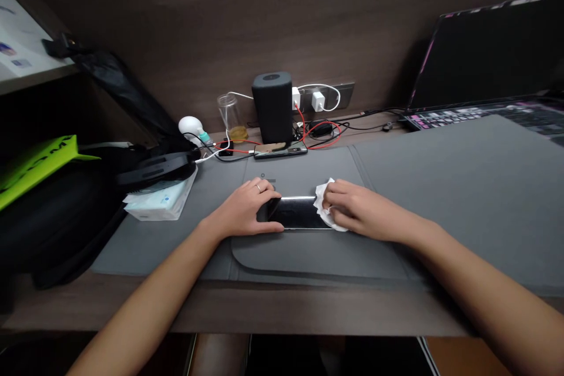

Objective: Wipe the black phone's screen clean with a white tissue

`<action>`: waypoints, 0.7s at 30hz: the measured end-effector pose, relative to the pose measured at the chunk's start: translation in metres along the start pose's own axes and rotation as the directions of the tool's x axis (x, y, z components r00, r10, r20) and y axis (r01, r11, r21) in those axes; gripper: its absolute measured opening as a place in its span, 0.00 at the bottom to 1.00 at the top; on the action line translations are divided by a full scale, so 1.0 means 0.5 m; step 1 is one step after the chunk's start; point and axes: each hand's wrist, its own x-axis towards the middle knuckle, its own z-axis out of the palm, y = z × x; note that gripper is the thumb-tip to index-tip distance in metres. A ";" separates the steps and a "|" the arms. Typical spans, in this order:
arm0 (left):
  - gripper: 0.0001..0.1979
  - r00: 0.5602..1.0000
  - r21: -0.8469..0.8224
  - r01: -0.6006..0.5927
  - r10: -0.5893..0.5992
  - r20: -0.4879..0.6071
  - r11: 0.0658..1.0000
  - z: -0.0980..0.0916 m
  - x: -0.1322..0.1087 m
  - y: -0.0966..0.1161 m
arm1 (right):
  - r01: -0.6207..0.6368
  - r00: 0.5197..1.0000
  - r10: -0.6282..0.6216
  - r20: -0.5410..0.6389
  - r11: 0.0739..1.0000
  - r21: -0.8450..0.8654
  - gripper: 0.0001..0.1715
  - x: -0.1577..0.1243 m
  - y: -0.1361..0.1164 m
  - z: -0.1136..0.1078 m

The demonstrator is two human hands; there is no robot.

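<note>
Head: phone (300, 213) gripped by left hand (247, 208).

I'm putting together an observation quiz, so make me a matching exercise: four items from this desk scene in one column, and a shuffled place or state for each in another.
Column one:
1. Left hand
2. Right hand
3. Speaker
4. Laptop

Column two:
A. Upright, just right of the glass jar
B. Wears a ring and grips the left end of the phone
C. Open, at the far right
D. Holds a crumpled tissue

Pairs: 1-B, 2-D, 3-A, 4-C
</note>
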 end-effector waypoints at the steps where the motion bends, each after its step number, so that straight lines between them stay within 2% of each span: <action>1: 0.30 1.000 0.005 -0.006 0.006 -0.007 1.000 0.001 0.000 -0.001 | 0.000 1.000 0.000 -0.003 1.000 -0.003 0.11 0.001 0.001 0.002; 16: 0.28 0.996 -0.034 -0.023 0.020 -0.085 0.999 0.010 -0.001 -0.012 | 0.014 1.000 -0.015 0.017 1.000 0.024 0.09 -0.002 -0.002 -0.005; 21: 0.29 0.996 -0.069 -0.027 0.021 -0.089 0.997 0.011 -0.001 -0.016 | 0.009 0.999 -0.012 0.040 0.997 0.074 0.16 -0.006 -0.005 -0.012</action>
